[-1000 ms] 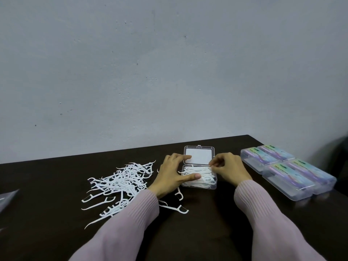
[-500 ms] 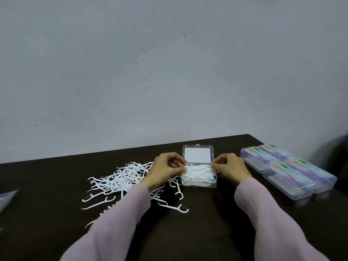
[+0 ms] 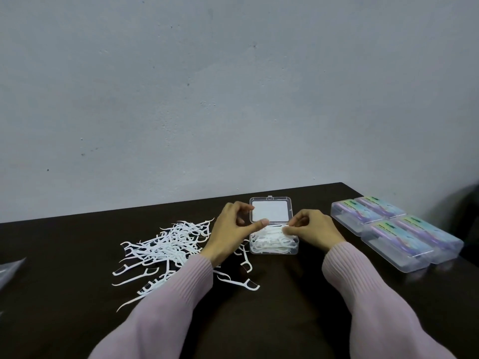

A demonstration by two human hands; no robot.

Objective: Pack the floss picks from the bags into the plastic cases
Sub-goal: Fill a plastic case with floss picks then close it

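Table (image 3: 285, 307) runs up to the wall (image 3: 233, 86) behind it. Open case (image 3: 274, 246) sits mid-table near the far edge — lid (image 3: 270, 211) laid back toward the wall, floss picks (image 3: 272, 238) piled in the tray. Left hand (image 3: 230, 230) at the case's left side, right hand (image 3: 312, 229) at its right, over the tray's far right corner. Loose pile of picks (image 3: 160, 248) lies left of the case; a few stray picks (image 3: 245, 265) lie in front of the left hand. Four closed cases (image 3: 394, 233) sit in a block on the right — two behind, two in front. Bag (image 3: 10, 268) at the far left edge.
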